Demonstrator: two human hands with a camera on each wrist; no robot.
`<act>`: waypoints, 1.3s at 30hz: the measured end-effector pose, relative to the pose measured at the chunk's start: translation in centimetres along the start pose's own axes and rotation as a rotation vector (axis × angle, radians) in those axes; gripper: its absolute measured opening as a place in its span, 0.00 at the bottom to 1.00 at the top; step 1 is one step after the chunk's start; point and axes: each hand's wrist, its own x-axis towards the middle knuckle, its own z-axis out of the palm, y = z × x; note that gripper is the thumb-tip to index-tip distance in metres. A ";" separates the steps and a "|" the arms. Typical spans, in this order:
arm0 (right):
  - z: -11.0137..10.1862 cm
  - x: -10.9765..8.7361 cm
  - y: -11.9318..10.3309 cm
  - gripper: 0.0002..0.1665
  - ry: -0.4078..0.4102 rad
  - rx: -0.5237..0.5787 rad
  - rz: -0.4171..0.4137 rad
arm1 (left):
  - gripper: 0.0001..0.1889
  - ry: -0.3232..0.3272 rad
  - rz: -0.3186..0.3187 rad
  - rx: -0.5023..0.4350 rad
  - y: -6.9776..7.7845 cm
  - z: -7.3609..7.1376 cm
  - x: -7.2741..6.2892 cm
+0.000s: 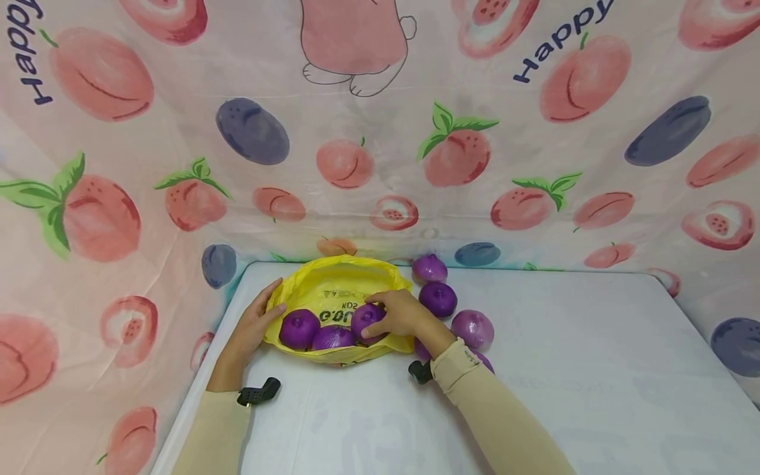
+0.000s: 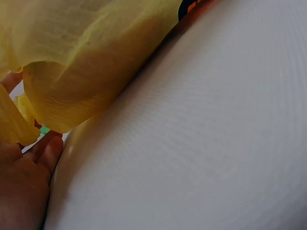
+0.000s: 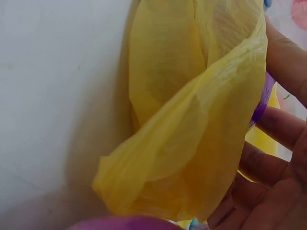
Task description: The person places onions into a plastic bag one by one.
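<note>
Sleeves: beige, over white table
Left hand: pinching rim of yellow plastic bag
Right hand: grasping 1 purple onion inside
Bag: near table's far left corner, 2 more onions showing
Loose onions: right of bag

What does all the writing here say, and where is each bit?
"Happy": fruit-patterned backdrop, upper right.
"Happy", sideways, running off the edge: same backdrop, upper left.
Yellow plastic bag: dark lettering, distorted and partly covered; too unclear to read reliably.
Right cuff: tiny mark, too small to read.
</note>
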 end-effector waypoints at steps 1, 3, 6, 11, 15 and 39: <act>0.0 0.0 0.0 0.46 0.001 -0.001 -0.002 | 0.34 -0.001 -0.001 0.002 0.0 0.0 0.0; 0.0 -0.1 0.0 0.46 0.003 -0.006 0.000 | 0.34 0.001 0.000 0.006 -0.1 0.0 0.1; -0.1 -0.2 0.0 0.46 0.005 -0.010 0.007 | 0.34 -0.003 0.003 0.010 -0.2 0.0 0.2; -0.2 -0.4 0.2 0.47 0.013 -0.017 0.016 | 0.34 -0.010 0.006 0.008 -0.4 0.0 0.2; -0.5 -0.7 0.3 0.46 0.029 -0.013 0.012 | 0.35 -0.008 -0.003 0.007 -0.4 0.1 0.2; -4.2 -3.4 0.8 0.40 0.090 0.042 -0.086 | 0.35 -0.016 0.013 0.005 -0.1 0.0 0.1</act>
